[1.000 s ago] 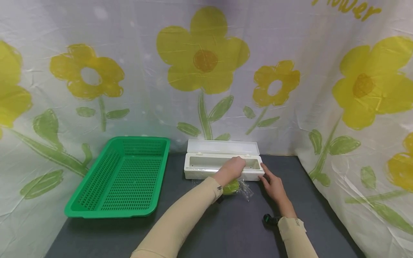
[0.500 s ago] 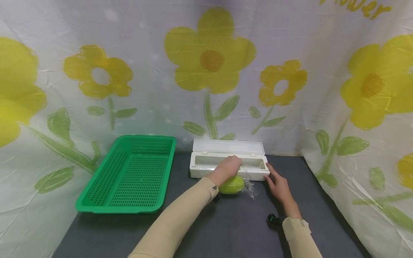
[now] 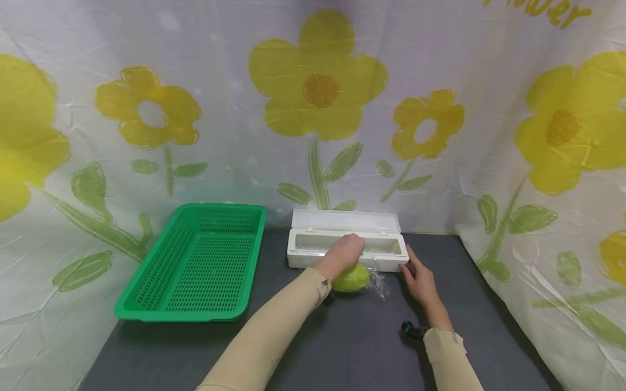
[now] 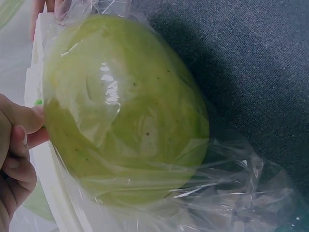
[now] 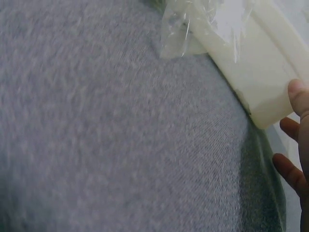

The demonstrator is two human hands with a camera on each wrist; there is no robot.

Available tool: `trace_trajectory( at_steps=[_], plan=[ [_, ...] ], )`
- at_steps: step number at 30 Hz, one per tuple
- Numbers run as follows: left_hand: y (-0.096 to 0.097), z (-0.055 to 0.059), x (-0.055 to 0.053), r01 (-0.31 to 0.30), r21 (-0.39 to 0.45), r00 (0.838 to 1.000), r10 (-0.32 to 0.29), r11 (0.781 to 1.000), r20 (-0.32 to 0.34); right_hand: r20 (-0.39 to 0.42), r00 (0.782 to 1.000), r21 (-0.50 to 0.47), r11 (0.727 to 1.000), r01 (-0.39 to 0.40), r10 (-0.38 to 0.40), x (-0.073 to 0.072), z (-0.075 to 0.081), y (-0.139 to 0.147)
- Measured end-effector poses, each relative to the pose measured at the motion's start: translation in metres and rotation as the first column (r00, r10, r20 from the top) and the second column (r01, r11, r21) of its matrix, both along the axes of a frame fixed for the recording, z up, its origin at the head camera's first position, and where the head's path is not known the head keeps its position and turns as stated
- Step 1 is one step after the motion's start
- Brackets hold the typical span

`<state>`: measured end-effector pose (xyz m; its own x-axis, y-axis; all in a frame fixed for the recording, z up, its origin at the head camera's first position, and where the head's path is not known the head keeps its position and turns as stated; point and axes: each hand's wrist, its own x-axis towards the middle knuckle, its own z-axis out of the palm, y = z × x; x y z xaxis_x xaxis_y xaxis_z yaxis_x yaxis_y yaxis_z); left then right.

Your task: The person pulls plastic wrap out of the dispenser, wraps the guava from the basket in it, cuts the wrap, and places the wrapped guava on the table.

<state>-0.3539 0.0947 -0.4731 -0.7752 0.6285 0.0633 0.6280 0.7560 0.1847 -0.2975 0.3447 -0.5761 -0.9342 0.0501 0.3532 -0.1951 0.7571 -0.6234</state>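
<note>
A long white cling film dispenser (image 3: 381,265) lies across the back of the table with its lid (image 3: 342,220) raised. My left hand (image 3: 342,254) is at its front edge, near the middle. Finger and thumb pinch a small green slider (image 4: 38,102), mostly hidden by the fingertips. Just in front of the box, under my left wrist, lies a yellow-green fruit (image 4: 125,111) covered by clear film (image 4: 231,193), which trails off crumpled on its right. My right hand (image 3: 421,282) holds the box's right end, its thumb (image 5: 298,92) against the front corner.
A green perforated plastic basket (image 3: 124,304) stands on the left of the dark grey tabletop (image 3: 362,347). Behind the box and along the right side hangs a white sheet (image 3: 220,174) printed with yellow flowers.
My left hand has shifted a little left along the box's front edge, and more of the fruit shows. My right hand stays at the box's right end. The head view has turned slightly.
</note>
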Motion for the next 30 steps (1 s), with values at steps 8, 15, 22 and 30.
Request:
trace_trajectory(
  at_steps=[8,15,22,30],
  plan=[
    [-0.001,-0.001,-0.003,-0.004,0.012,1.0,0.004,1.0,0.021,0.022,1.0,-0.026,1.0,0.009,-0.008,-0.002,0.001,-0.002],
    [-0.003,-0.004,-0.004,-0.007,0.029,1.0,0.006,1.0,0.031,0.038,0.999,-0.035,0.999,0.004,-0.003,-0.002,0.006,-0.003],
    [-0.005,-0.005,-0.004,-0.008,0.028,0.999,0.007,1.0,0.031,0.051,0.999,-0.024,1.0,0.008,-0.007,-0.001,0.009,-0.002],
    [-0.007,-0.003,-0.004,-0.006,-0.006,1.0,0.006,1.0,-0.002,0.087,0.996,-0.009,0.999,0.039,-0.038,-0.001,0.011,-0.002]
  ],
)
